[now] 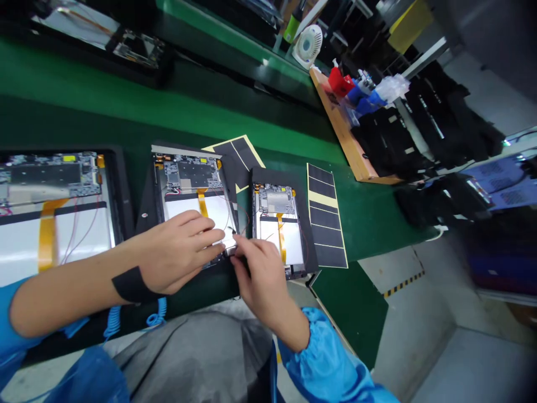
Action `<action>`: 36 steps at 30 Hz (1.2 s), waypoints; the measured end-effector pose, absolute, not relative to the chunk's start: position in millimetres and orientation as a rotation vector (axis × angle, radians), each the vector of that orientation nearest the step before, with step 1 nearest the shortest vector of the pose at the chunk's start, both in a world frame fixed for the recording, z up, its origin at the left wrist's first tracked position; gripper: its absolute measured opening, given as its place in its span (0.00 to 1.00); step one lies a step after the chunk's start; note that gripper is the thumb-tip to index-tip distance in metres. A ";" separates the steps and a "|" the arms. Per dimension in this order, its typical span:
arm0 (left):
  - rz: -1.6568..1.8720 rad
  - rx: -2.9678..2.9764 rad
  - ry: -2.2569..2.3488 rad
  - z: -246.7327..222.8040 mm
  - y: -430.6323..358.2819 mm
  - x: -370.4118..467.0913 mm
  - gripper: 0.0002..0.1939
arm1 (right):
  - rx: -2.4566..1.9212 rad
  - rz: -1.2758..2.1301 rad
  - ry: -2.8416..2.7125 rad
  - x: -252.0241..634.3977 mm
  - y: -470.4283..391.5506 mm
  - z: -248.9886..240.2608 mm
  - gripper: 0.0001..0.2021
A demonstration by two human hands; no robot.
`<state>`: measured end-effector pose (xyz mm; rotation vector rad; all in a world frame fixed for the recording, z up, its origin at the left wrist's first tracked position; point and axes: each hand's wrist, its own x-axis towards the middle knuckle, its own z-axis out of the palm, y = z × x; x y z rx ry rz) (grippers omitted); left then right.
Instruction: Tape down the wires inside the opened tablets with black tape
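The middle opened tablet [213, 204] lies on the bench with its circuit board, white battery and an orange ribbon cable [202, 202] exposed. My left hand [180, 249] reaches across its lower part, fingers stretched out over the battery and fingertips near the right edge. At the tablet's lower right corner, my right hand [264, 274] has thumb and forefinger pinched together. What they hold, if anything, is too small to make out. Thin wires and a small dark piece [232, 230] show just above the right fingertips. A black patch [136, 284] sits on my left wrist.
Opened tablets lie on the left [84, 224] and right [268, 224]. Sheets of black adhesive strips [327, 224] rest beyond. Farther off are a wooden tray [344, 140], black casings [390, 140] and a small fan [308, 46]. Blue coiled cords [112, 322] hang at the bench's near edge.
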<state>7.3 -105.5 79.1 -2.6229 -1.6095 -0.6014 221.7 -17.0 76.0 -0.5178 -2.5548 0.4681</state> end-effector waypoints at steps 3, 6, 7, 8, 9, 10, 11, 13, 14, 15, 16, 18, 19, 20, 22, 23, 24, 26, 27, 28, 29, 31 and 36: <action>-0.602 -2.717 -1.536 77.4 -98.8 5.9 0.18 | -0.542 0.477 -2.465 224.5 -39.2 68.8 0.22; -0.687 -2.894 -1.425 75.6 -83.5 -0.8 0.16 | -0.640 0.613 -2.415 229.3 -51.2 69.7 0.22; -0.714 -2.959 -1.375 75.0 -77.0 -3.8 0.15 | -0.678 0.690 -2.384 231.6 -53.4 71.5 0.22; -0.742 -3.022 -1.324 74.5 -70.1 -7.0 0.15 | -0.720 0.781 -2.338 233.9 -55.0 73.7 0.21; -0.774 -3.081 -1.273 74.0 -63.1 -10.2 0.15 | -0.766 0.881 -2.270 236.1 -56.0 76.3 0.20; -0.809 -3.135 -1.227 73.6 -56.3 -13.1 0.16 | -0.821 0.988 -2.179 237.9 -56.7 79.0 0.19; -0.845 -3.186 -1.186 73.3 -49.8 -15.7 0.16 | -0.888 1.109 -2.065 239.1 -57.0 81.9 0.16; -0.909 -3.268 -1.151 72.8 -38.7 -19.3 0.17 | -1.029 1.418 -1.783 239.3 -56.6 86.9 0.11; -0.931 -3.296 -1.169 72.7 -34.2 -20.2 0.17 | -1.077 1.591 -1.621 238.3 -55.9 88.9 0.10; -0.949 -3.318 -1.206 72.6 -30.4 -20.6 0.16 | -1.095 1.760 -1.462 236.5 -55.1 90.2 0.10; -0.969 -3.337 -1.252 72.6 -27.2 -20.7 0.15 | -1.093 1.909 -1.316 234.3 -54.2 91.1 0.12; -1.017 -3.379 -1.324 72.9 -22.5 -20.4 0.12 | -1.058 2.116 -1.092 228.7 -52.4 91.5 0.15; -1.046 -3.406 -1.334 73.0 -20.9 -20.4 0.12 | -1.048 2.174 -1.017 225.7 -51.7 91.4 0.16; -1.072 -3.431 -1.332 73.2 -19.7 -20.4 0.11 | -1.045 2.211 -0.965 222.8 -51.1 91.3 0.16; -1.104 -3.458 -1.338 73.2 -18.1 -21.0 0.09 | -1.053 2.245 -0.905 217.3 -50.7 91.2 0.17; -1.113 -3.466 -1.350 73.0 -17.5 -21.4 0.08 | -1.058 2.249 -0.889 214.9 -50.8 91.2 0.18; -1.118 -3.472 -1.370 72.6 -16.9 -21.7 0.07 | -1.067 2.247 -0.880 212.8 -51.1 91.3 0.19; -1.118 -3.487 -1.418 71.8 -15.4 -21.8 0.05 | -1.093 2.228 -0.885 209.1 -52.4 91.7 0.19; -1.111 -3.497 -1.437 71.4 -14.5 -21.4 0.05 | -1.112 2.210 -0.898 207.6 -53.2 91.9 0.20; -1.100 -3.507 -1.452 71.1 -13.4 -20.8 0.06 | -1.136 2.190 -0.918 206.3 -54.0 92.3 0.20; -1.084 -3.518 -1.465 71.0 -12.4 -19.9 0.06 | -1.162 2.170 -0.941 205.3 -54.9 92.8 0.21; -1.047 -3.529 -1.496 71.6 -10.7 -17.3 0.09 | -1.207 2.138 -0.989 203.7 -56.6 94.1 0.22; -0.949 -3.446 -1.621 75.4 -13.3 -7.6 0.12 | -1.279 2.087 -1.069 202.6 -59.5 96.6 0.26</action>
